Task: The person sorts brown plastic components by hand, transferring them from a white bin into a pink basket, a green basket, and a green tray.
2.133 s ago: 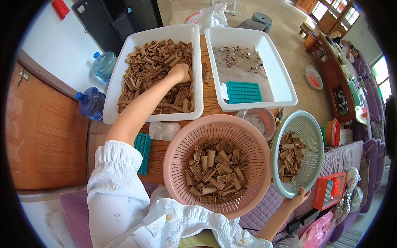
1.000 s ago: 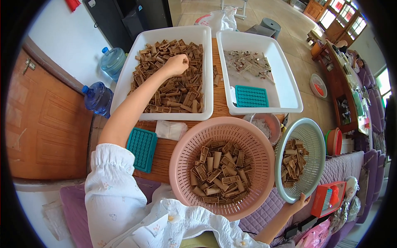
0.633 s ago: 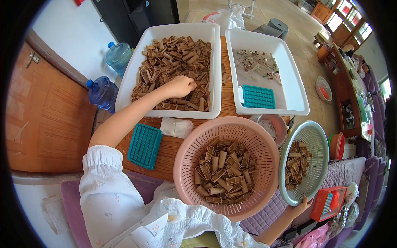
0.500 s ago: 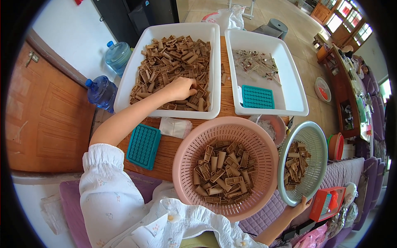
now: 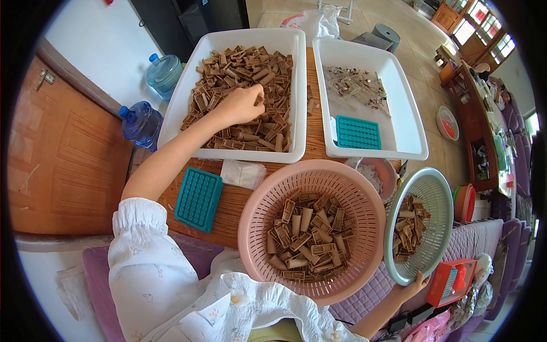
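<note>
Head view: left hand was over brown pieces, fingertips half hidden; could not tell whether it pinched one.
Wooden table showed left of the pink basket, tiled floor well beyond it; white tray of pieces stood beyond-left. Fingers curled, forearm slanting; right hand gripped the green basket just right of the pink one.
</note>
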The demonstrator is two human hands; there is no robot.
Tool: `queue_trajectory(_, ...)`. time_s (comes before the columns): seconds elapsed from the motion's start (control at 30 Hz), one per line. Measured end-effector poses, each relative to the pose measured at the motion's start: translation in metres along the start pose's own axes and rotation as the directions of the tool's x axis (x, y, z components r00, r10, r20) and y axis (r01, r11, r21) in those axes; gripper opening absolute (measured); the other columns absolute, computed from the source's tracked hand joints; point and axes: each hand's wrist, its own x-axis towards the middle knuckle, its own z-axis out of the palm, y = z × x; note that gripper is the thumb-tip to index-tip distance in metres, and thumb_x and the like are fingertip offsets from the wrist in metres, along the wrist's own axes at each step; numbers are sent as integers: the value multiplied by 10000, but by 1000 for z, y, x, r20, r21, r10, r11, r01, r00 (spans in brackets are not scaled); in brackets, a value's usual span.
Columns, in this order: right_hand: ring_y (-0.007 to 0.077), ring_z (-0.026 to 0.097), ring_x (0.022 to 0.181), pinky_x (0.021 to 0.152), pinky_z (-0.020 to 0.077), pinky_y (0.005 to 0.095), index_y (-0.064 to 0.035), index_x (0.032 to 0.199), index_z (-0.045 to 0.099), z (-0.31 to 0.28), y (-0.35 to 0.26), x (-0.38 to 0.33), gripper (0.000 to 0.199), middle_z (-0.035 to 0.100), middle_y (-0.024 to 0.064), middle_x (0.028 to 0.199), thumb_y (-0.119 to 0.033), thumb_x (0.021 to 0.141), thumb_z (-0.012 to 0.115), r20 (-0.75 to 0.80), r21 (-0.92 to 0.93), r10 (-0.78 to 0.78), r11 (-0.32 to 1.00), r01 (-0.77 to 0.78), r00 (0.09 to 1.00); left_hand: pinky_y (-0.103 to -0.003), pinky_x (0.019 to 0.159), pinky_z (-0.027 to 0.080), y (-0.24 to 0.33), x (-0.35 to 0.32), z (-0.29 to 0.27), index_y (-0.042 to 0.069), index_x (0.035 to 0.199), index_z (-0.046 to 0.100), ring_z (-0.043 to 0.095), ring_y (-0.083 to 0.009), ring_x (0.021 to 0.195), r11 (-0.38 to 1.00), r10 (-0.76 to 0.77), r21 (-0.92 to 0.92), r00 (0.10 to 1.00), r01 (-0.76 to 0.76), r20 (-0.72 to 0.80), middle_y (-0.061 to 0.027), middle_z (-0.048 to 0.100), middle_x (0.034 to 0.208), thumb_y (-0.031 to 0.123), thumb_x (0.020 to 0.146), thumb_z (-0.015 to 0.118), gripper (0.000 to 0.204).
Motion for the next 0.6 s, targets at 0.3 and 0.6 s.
queue_trajectory(0.3,253,466,953,808,420,351,-20,1189,279,-1,-2,1,526,426,146,1070,-10,695,459,43,-24,23,999,-22,999,-368,624,409,-15,-24,-6,31,788,446,526,-259,761,941,273,141,936,-308,221,-136,528,814,168,688,630,251)
queue_trajectory(0.6,246,460,964,807,420,348,-19,1184,289,0,-1,-1,515,426,144,1071,-14,699,463,26,-15,16,1000,-15,1000,-377,736,447,-2,-22,3,46,913,561,524,-281,895,900,120,319,873,-297,474,-118,509,957,174,647,651,309)
